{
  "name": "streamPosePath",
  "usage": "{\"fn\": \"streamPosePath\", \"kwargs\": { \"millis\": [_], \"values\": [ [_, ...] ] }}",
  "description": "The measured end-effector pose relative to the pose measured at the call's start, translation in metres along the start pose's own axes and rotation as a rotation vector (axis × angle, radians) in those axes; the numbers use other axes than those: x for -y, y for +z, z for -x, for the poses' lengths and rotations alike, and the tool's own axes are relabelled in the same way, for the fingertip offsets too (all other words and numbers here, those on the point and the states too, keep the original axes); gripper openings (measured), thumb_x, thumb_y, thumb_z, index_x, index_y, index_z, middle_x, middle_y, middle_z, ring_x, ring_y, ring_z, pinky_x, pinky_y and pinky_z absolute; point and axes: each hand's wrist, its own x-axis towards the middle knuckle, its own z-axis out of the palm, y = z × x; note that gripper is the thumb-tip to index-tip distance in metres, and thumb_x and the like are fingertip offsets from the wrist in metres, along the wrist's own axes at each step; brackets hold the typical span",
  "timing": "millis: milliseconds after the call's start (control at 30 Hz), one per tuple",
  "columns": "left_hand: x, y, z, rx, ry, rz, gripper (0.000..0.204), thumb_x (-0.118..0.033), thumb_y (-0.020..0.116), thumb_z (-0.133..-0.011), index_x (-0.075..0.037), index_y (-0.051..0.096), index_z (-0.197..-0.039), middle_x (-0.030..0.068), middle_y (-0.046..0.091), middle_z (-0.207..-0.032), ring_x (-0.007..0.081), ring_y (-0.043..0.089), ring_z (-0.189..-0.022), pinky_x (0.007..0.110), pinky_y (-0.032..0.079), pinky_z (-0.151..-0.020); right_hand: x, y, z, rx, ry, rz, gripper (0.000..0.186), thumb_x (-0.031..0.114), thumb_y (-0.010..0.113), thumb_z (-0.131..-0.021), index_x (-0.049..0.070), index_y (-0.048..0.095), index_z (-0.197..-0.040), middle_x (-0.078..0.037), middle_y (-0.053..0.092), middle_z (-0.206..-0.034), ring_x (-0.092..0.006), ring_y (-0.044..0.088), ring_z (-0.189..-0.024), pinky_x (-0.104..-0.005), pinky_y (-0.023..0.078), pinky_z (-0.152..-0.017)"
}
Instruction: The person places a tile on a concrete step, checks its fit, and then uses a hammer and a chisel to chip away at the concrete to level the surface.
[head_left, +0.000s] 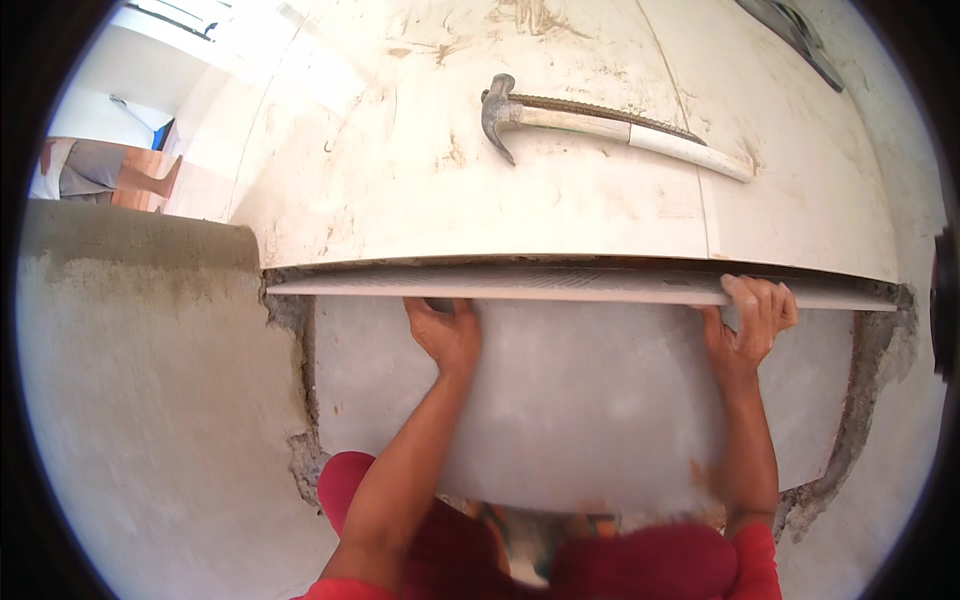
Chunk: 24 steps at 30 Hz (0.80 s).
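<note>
A long, narrow tile point(560, 284) stands on edge across the step, its upper edge near the pale floor above. My right hand point(755, 318) grips it toward its right end, fingers curled over the top edge and thumb on the near side. Farther left, my left hand point(446, 335) holds the same tile from the near side, its fingertips partly hidden at the tile. Below both hands lies a smooth grey step slab point(580, 400).
A claw hammer point(600, 126) with a pale handle lies on the upper floor point(400, 190), a ribbed steel rod point(590, 107) alongside it. Rough broken mortar point(868, 400) borders the step. A plastered wall point(140, 380) rises at left. Another person's leg point(145, 180) shows at far left.
</note>
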Motion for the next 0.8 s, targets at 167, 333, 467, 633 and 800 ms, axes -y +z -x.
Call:
{"fn": "streamPosePath", "kwargs": {
  "millis": [167,333,467,633,800],
  "values": [
    [0.015,0.005,0.0,-0.052,0.004,0.104,0.043,-0.024,0.081,-0.085,0.008,0.065,-0.109,0.0179,0.073,-0.099,0.0287,0.069,-0.092,0.038,0.053,-0.085,0.008,-0.003,-0.004,0.004,0.009,0.037,0.03,0.013,0.086,-0.063,0.013,0.073,-0.09,0.002,0.065,-0.088,-0.0186,0.056,-0.088,-0.0386,0.031,-0.095],
    [0.024,0.008,0.0,-0.036,0.054,0.172,0.038,-0.021,0.082,-0.084,0.007,0.067,-0.104,0.0162,0.073,-0.1,0.0257,0.069,-0.092,0.036,0.053,-0.085,0.01,-0.005,-0.002,0.035,0.017,0.063,0.029,0.012,0.085,-0.063,0.013,0.072,-0.089,0.001,0.066,-0.088,-0.0197,0.056,-0.089,-0.0398,0.031,-0.096],
    [0.022,0.007,-0.002,-0.031,0.068,0.142,0.035,-0.018,0.082,-0.084,0.007,0.067,-0.104,0.0152,0.073,-0.1,0.0251,0.069,-0.094,0.036,0.052,-0.087,0.01,-0.004,-0.004,0.063,0.032,0.055,0.029,0.013,0.086,-0.066,0.013,0.07,-0.091,0.0,0.066,-0.09,-0.0208,0.056,-0.091,-0.0407,0.03,-0.098],
    [0.014,0.009,-0.001,-0.062,0.037,0.148,0.036,-0.017,0.081,-0.085,0.008,0.066,-0.106,0.015,0.073,-0.101,0.0247,0.069,-0.095,0.035,0.052,-0.088,0.007,0.0,-0.006,0.061,0.029,0.074,0.029,0.016,0.084,-0.067,0.012,0.069,-0.092,-0.002,0.067,-0.092,-0.0223,0.058,-0.093,-0.0407,0.031,-0.099],
    [0.022,0.008,0.0,-0.019,0.046,0.156,0.036,-0.017,0.081,-0.085,0.008,0.066,-0.106,0.0146,0.073,-0.1,0.0236,0.068,-0.094,0.035,0.052,-0.087,0.006,0.003,0.0,0.048,0.043,0.104,0.03,0.014,0.083,-0.063,0.014,0.069,-0.09,-0.001,0.067,-0.092,-0.0215,0.058,-0.094,-0.0412,0.031,-0.1]
  ]
}}
